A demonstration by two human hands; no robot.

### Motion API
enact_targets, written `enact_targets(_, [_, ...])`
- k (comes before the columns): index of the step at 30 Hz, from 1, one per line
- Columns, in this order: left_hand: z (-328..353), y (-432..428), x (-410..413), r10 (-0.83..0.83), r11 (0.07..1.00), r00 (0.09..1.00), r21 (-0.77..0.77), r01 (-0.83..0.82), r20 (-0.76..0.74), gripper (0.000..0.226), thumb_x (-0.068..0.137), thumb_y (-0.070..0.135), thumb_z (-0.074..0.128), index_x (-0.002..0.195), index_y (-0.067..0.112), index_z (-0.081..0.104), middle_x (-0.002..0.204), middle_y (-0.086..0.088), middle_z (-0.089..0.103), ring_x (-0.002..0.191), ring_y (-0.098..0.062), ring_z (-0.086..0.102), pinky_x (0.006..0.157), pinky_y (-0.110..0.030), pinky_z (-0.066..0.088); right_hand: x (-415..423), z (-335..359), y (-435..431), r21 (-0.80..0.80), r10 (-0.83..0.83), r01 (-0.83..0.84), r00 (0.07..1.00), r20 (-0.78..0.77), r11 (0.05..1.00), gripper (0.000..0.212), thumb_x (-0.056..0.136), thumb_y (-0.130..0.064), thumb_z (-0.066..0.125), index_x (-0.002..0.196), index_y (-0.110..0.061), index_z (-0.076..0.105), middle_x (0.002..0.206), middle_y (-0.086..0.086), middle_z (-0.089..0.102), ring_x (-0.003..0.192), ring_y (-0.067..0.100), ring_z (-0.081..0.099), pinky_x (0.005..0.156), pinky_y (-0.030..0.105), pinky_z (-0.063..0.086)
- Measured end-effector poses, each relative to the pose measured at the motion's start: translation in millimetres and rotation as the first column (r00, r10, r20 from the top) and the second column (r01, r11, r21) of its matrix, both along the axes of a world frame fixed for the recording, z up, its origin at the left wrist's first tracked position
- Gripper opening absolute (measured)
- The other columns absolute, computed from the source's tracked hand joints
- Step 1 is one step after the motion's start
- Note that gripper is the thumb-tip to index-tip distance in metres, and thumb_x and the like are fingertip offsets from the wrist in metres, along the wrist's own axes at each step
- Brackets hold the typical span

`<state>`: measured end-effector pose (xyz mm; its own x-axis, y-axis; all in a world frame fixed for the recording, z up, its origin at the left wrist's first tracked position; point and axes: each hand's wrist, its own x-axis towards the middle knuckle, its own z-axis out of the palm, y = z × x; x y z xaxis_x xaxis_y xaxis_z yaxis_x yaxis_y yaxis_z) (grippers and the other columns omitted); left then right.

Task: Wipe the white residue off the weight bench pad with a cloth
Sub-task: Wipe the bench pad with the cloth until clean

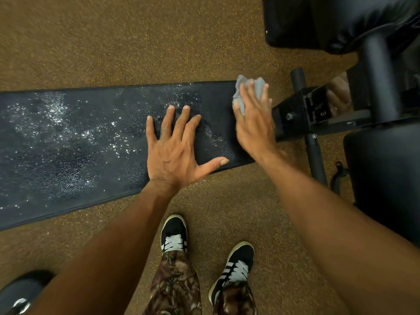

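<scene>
your two bare forearms fill the bottom of the view, with your black sneakers and camouflage trousers between them on the speckled brown floor. going from the left, the weight bench pad runs across the frame as a long black textured strip, and the white residue lies scattered over its left and middle parts, thickest toward the far left, thinner near your hands. your left hand lies flat on the pad right of centre, palm down, its fingers spread wide and released, grasping nothing. just to its right, at the right end of the pad, your right hand presses a crumpled grey cloth down, its fingers laid over the cloth and holding it against the pad edge; the cloth bunches out beyond the fingertips. farther right stands the black metal frame of the bench, with black padded rollers at the far right edge.
</scene>
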<state>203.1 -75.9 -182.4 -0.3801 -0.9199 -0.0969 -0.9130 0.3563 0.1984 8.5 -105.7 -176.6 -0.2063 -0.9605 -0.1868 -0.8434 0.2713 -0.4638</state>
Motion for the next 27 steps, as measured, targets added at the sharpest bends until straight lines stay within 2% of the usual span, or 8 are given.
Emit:
enact_targets(4, [1, -1, 2, -0.018, 1.000, 1.000, 0.009, 0.018, -0.011, 0.119, 0.071, 0.100, 0.012, 0.150, 0.017, 0.042, 0.163, -0.007, 0.034, 0.152, -0.035, 0.023, 0.119, -0.067, 0.011, 6, -6, 43, -0.066, 0.326, -0.329, 0.944, -0.060, 0.942, 0.050, 0.103, -0.024, 0.044, 0.152, -0.011, 0.039, 0.161, 0.007, 0.033, 0.154, 0.031, 0.010, 0.125, 0.050, 0.009])
enact_targets(7, [2, -1, 3, -0.024, 1.000, 1.000, 0.020, 0.025, -0.009, 0.121, 0.070, 0.101, 0.010, 0.151, 0.017, 0.041, 0.163, -0.008, 0.034, 0.152, -0.035, 0.022, 0.119, -0.068, 0.011, -21, -1, 76, 0.002, 0.467, -0.472, 0.870, -0.159, 0.881, 0.064, 0.095, -0.005, 0.053, 0.155, -0.013, 0.031, 0.163, 0.005, 0.028, 0.154, 0.030, 0.008, 0.125, 0.046, 0.007])
enact_targets(10, [5, -1, 4, -0.034, 0.999, 0.999, 0.034, 0.034, 0.010, 0.120, 0.070, 0.101, 0.009, 0.152, 0.018, 0.041, 0.163, -0.008, 0.032, 0.152, -0.036, 0.022, 0.119, -0.068, 0.010, -31, 6, 71, 0.107, 0.414, -0.400, 0.890, -0.192, 0.910, 0.073, 0.097, -0.001, 0.052, 0.159, -0.017, 0.016, 0.167, 0.002, 0.010, 0.155, 0.029, -0.002, 0.125, 0.044, 0.002])
enact_targets(15, [8, -5, 19, -0.097, 0.995, 0.995, 0.028, 0.096, 0.017, 0.106, 0.079, 0.095, 0.013, 0.152, 0.024, 0.041, 0.162, -0.009, 0.034, 0.151, -0.036, 0.025, 0.118, -0.068, 0.012, 18, 4, 37, 0.099, 0.201, -0.187, 0.965, -0.167, 0.977, 0.058, 0.108, -0.032, 0.035, 0.160, -0.015, 0.015, 0.169, 0.004, 0.005, 0.154, 0.037, -0.007, 0.125, 0.049, 0.000])
enact_targets(18, [5, -6, 37, -0.155, 0.988, 0.988, 0.016, 0.155, 0.026, 0.103, 0.081, 0.094, 0.013, 0.151, 0.026, 0.043, 0.161, -0.012, 0.035, 0.149, -0.038, 0.027, 0.117, -0.067, 0.014, 38, 0, 64, 0.079, 0.353, -0.344, 0.915, -0.194, 0.936, 0.061, 0.104, -0.039, 0.032, 0.159, -0.015, 0.019, 0.168, 0.004, 0.010, 0.154, 0.037, -0.004, 0.125, 0.053, 0.002])
enact_targets(22, [1, -6, 49, -0.223, 0.975, 0.973, 0.013, 0.223, 0.051, 0.096, 0.084, 0.091, 0.017, 0.151, 0.027, 0.042, 0.161, -0.014, 0.033, 0.149, -0.039, 0.026, 0.118, -0.066, 0.015, 19, 3, 105, 0.189, 0.492, -0.455, 0.807, -0.325, 0.870, 0.071, 0.096, -0.022, 0.037, 0.160, -0.020, 0.005, 0.168, 0.002, 0.000, 0.154, 0.035, -0.009, 0.125, 0.054, 0.002])
enact_targets(24, [1, -5, 53, -0.236, 0.972, 0.970, 0.002, 0.237, 0.048, 0.091, 0.087, 0.087, 0.020, 0.152, 0.028, 0.041, 0.162, -0.014, 0.032, 0.149, -0.039, 0.026, 0.119, -0.065, 0.015, 7, 8, 100, 0.228, 0.416, -0.352, 0.823, -0.388, 0.908, 0.070, 0.098, -0.022, 0.035, 0.159, -0.022, 0.001, 0.168, 0.002, -0.004, 0.153, 0.035, -0.013, 0.124, 0.054, -0.002])
enact_targets(27, [2, -3, 60, -0.231, 0.973, 0.973, -0.022, 0.232, 0.020, 0.086, 0.089, 0.084, 0.023, 0.149, 0.027, 0.045, 0.160, -0.013, 0.035, 0.147, -0.038, 0.029, 0.118, -0.064, 0.017, 14, 10, 69, 0.145, 0.225, -0.184, 0.901, -0.371, 0.972, 0.062, 0.106, -0.027, 0.040, 0.160, -0.016, 0.011, 0.168, 0.007, 0.005, 0.153, 0.035, -0.010, 0.124, 0.051, -0.003])
